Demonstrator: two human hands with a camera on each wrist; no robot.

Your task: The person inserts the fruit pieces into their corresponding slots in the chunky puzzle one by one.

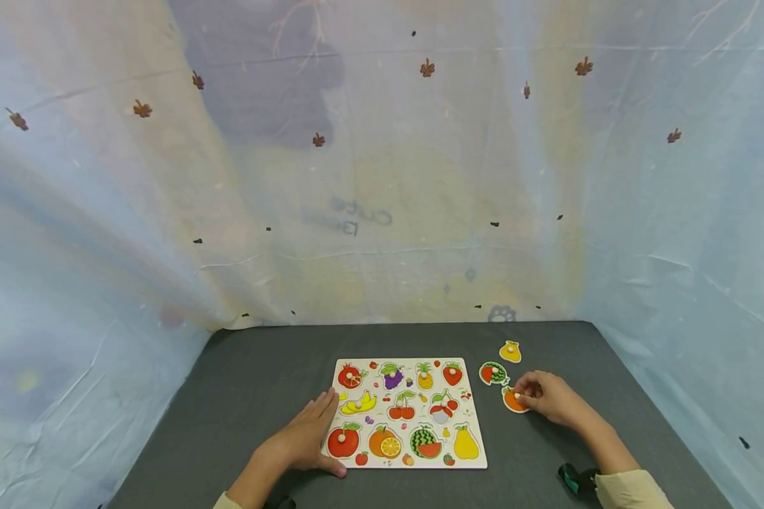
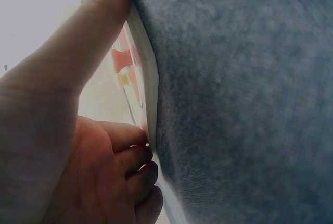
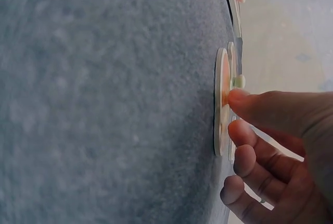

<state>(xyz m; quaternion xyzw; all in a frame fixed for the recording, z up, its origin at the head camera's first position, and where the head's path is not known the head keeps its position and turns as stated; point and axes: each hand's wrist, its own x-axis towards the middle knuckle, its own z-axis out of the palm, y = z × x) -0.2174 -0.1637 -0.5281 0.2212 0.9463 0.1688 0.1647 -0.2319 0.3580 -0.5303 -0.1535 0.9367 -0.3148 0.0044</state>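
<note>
A white fruit puzzle board (image 1: pixel 476 463) lies flat on the dark cloth. My left hand (image 1: pixel 307 433) rests at its near left corner, fingers along the left side and thumb by the front edge. In the left wrist view, the fingertips touch the board's side (image 2: pixel 150 73). To the right of the board, my right hand (image 1: pixel 550 397) pinches an orange puzzle piece (image 1: pixel 512 401) between thumb and fingers. This piece (image 3: pixel 220 125) stays close to the cloth in the right wrist view. Just beyond it lies a watermelon piece (image 1: pixel 493 373), and farther back a pear piece (image 1: pixel 511 351).
Pieces with small knobs, such as the grapes (image 1: pixel 392 378) and bananas (image 1: pixel 359 404), sit in the board. The dark cloth (image 1: pixel 261 375) covers the table. Behind and at both sides hangs a pale printed curtain (image 1: pixel 407 184). A black and green item (image 1: pixel 573 479) is by the right wrist.
</note>
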